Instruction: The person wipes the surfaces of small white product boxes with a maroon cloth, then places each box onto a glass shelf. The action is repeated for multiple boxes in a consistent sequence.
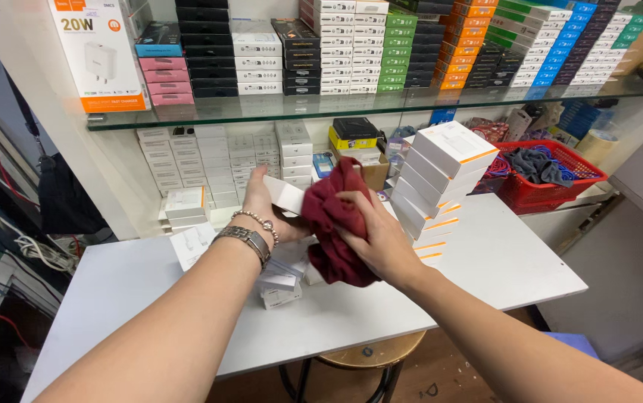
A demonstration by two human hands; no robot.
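Above the white table (pixel 485 261), a leaning box stack (pixel 441 179) stands at its back edge. The right hand (pixel 381 239) presses a maroon cloth (pixel 336 224) onto a small white box (pixel 285 195) gripped by the left hand (pixel 265 213); loose boxes (pixel 280 287) below look unwiped.

A small white box (pixel 285 195) is held in the left hand (pixel 265 209), and a dark red cloth (pixel 336 220) is pressed against it by the right hand (pixel 381 239). Both are raised above a white table (pixel 515 261). A leaning stack of white boxes (pixel 437 186) is seen just beside the right hand, with a red basket (pixel 560 183) behind it.
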